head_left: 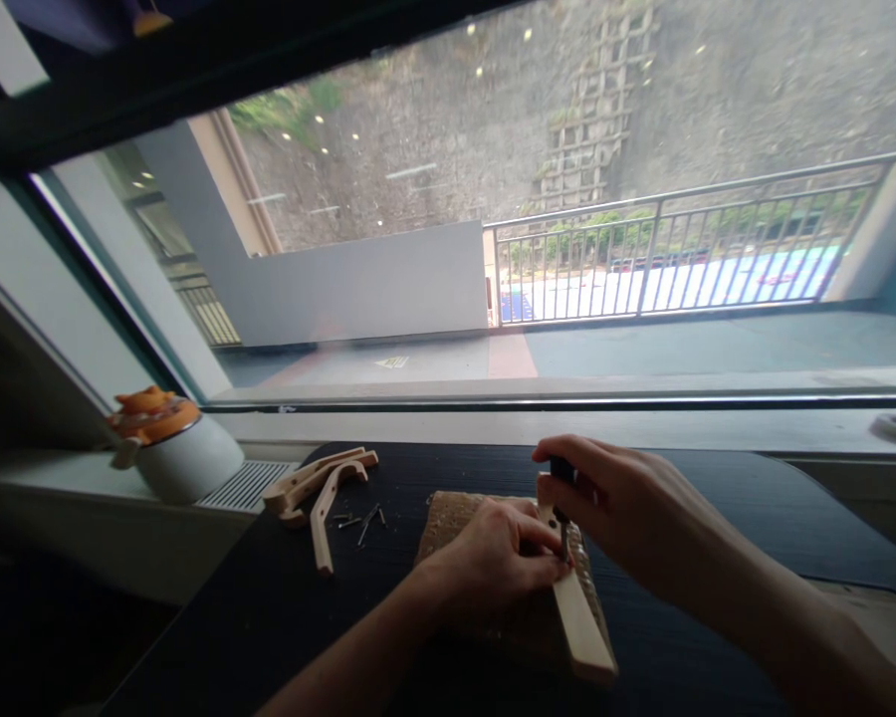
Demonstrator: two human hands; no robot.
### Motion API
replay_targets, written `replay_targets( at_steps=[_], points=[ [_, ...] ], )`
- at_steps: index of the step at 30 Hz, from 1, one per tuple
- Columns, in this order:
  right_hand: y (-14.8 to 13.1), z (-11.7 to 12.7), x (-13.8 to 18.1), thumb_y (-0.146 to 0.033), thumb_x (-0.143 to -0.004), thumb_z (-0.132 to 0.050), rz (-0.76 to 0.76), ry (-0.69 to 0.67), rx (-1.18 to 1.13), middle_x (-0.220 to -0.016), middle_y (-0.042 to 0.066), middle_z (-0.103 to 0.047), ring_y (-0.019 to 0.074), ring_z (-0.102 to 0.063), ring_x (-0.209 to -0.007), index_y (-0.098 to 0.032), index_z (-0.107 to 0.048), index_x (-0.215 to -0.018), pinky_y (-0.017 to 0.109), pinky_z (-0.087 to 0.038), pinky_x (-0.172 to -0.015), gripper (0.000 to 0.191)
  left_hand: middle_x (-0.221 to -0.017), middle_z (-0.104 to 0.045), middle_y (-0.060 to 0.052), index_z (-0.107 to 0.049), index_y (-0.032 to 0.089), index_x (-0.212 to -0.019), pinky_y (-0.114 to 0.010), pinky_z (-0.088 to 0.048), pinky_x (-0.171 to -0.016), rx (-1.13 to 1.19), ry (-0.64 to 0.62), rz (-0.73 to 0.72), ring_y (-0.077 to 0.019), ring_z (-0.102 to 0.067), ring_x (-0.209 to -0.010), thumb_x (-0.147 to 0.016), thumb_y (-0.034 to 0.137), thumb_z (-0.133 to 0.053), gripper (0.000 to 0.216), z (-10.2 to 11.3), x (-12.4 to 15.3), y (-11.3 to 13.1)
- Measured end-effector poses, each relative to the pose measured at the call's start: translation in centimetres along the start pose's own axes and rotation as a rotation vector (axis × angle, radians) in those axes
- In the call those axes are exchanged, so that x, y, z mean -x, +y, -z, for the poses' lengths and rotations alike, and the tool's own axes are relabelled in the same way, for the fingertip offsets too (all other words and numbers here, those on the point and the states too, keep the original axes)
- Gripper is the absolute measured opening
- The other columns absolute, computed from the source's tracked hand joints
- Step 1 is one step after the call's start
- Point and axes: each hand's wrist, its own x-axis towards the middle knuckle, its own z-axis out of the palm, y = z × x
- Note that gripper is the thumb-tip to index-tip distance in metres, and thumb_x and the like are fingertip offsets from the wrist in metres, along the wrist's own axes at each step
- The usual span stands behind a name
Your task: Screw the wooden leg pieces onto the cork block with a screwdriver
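Note:
My right hand [586, 478] is wrapped round the dark handle of a screwdriver [565, 538], whose shaft points down at a pale wooden piece [586, 627]. Beside the shaft, my left hand [500, 548] has its thumb and fingers pinched together at the wood, close to the tip. What sits between those fingertips is too small to make out. The wooden piece lies slanted over a brown woven-looking pad [455, 513], and a hole shows near its upper end. My left hand covers much of the pad.
Left on the black table [254, 617] lie curved wooden pieces [329, 508] and several screws [362, 521]. A white pot with an orange lid [183, 448] stands on the sill by the window. Beyond the glass runs a metal railing [657, 259].

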Motion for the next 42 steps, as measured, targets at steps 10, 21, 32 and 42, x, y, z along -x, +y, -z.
replay_targets(
  at_steps=[10, 21, 32, 42],
  points=[
    [-0.6, -0.2, -0.3, -0.032, -0.085, -0.051, -0.051, 0.006, 0.097, -0.067, -0.001, -0.066, 0.0134, -0.056, -0.049, -0.023, -0.057, -0.089, 0.024, -0.03, -0.047, 0.011, -0.088, -0.066, 0.002, -0.073, 0.021, -0.084, -0.02, -0.042, -0.073, -0.024, -0.011, 0.082, -0.014, -0.058, -0.083, -0.081, 0.032, -0.056, 0.02, -0.1, 0.1, 0.4],
    [0.0, -0.3, -0.2, -0.032, -0.085, -0.052, -0.071, -0.007, 0.005, -0.067, -0.001, -0.067, 0.0139, -0.058, -0.052, -0.023, -0.056, -0.095, 0.023, -0.033, -0.049, 0.014, -0.092, -0.065, 0.001, -0.073, 0.02, -0.086, -0.019, -0.042, -0.075, -0.038, -0.02, 0.046, -0.0132, -0.058, -0.086, -0.082, 0.03, -0.057, 0.02, -0.1, 0.1, -0.1],
    [0.0, -0.8, -0.5, -0.037, -0.086, -0.052, -0.106, 0.018, 0.056, -0.052, -0.004, -0.054, 0.0117, -0.045, -0.043, -0.023, -0.05, -0.075, 0.023, -0.024, -0.045, 0.018, -0.09, -0.065, 0.001, -0.074, 0.022, -0.088, -0.019, -0.042, -0.074, -0.087, 0.001, 0.07, -0.0133, -0.058, -0.083, -0.082, 0.033, -0.057, 0.021, -0.2, 0.0, 0.1],
    [-0.1, -1.3, -0.5, -0.032, -0.086, -0.05, -0.077, 0.012, -0.017, -0.054, -0.005, -0.054, 0.0113, -0.047, -0.045, -0.023, -0.047, -0.077, 0.022, -0.027, -0.046, 0.013, -0.083, -0.065, 0.002, -0.072, 0.02, -0.084, -0.019, -0.042, -0.072, -0.06, -0.046, 0.093, -0.0134, -0.058, -0.082, -0.08, 0.028, -0.059, 0.016, 0.2, 0.1, 0.2]
  ],
)
